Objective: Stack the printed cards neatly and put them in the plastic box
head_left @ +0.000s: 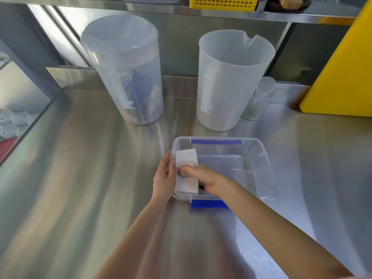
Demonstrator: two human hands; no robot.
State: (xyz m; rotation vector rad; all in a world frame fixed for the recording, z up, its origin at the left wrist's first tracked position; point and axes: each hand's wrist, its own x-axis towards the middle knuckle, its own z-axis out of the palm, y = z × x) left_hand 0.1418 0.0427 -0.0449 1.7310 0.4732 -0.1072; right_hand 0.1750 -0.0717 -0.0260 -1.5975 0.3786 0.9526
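A clear plastic box (259,158) with blue clips on its near and far rims stands on the steel counter. A stack of white printed cards (186,158) lies inside it against the left wall. My right hand (203,176) reaches into the box, and its fingers rest flat on top of the stack. My left hand (164,178) is outside the box with its fingers pressed against the left wall and rim. The near end of the stack is partly hidden by my right hand.
Two large translucent jugs stand behind the box: a lidded jug (124,71) and an open jug (231,81). Small plastic tubes (259,99) lean beside the open jug. A yellow board (344,73) leans at the right. A shelf with a yellow basket (223,3) runs overhead.
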